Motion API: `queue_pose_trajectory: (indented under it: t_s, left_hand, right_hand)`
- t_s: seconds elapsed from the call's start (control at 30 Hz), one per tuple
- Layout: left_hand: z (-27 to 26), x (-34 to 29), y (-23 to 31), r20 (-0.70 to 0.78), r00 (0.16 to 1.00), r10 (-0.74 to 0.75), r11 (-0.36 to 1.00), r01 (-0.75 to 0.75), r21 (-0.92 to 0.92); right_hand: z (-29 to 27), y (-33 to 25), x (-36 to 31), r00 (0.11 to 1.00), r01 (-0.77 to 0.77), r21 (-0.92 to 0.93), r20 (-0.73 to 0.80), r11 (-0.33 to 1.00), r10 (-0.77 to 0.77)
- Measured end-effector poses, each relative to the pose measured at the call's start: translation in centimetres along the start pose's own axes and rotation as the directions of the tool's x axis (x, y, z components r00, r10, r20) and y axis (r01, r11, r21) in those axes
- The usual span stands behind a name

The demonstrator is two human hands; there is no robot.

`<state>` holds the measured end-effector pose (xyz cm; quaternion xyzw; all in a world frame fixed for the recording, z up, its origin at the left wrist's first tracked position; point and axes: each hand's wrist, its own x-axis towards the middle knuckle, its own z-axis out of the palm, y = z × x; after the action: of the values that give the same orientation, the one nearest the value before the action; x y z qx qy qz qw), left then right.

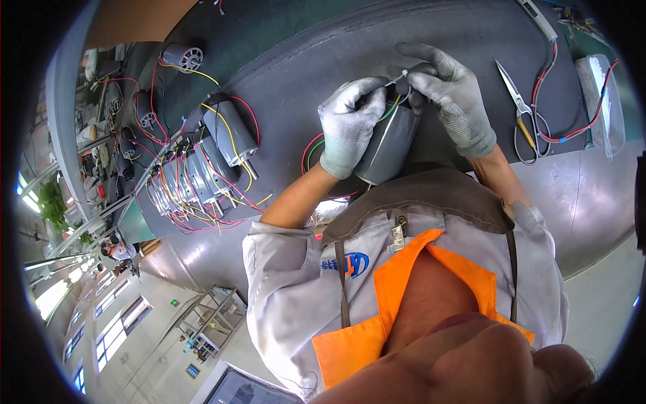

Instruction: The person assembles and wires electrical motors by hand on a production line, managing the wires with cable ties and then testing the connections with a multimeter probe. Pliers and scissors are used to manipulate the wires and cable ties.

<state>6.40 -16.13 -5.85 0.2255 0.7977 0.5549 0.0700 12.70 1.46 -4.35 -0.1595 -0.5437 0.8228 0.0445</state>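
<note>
A grey cylindrical motor stands at the near edge of the table, against my apron. My left hand, in a white-grey glove, is closed in a pinch beside the motor's top, on a thin white cable tie. The gloved right hand pinches the tie's far end between thumb and fingers, with one finger stretched outward. A green-yellow wire rises from the motor just under the tie. More red and green wire loops out left of my left wrist. Gloved fingers partly hide the motor's upper end.
On the left, several grey motors with red and yellow leads stand in a row. One more motor lies farther back. Scissors lie to the right, near a red cable and a clear plastic box.
</note>
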Motion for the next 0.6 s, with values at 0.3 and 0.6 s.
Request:
queue_pose_trajectory:
  t_s: [0.3,0.6]
  left_hand:
    - [0.4,-0.2,0.1,-0.009,0.990,-0.139,0.980,0.136,-0.147]
    - [0.0,-0.1,0.6,-0.002,1.000,0.027,0.999,-0.027,0.031]
  right_hand:
    - [0.2,-0.6,-0.1,0.997,-0.043,-0.103,0.059,0.994,0.050]
    - [0.5,0.2,-0.8,0.998,0.054,0.038,-0.040,0.998,-0.053]
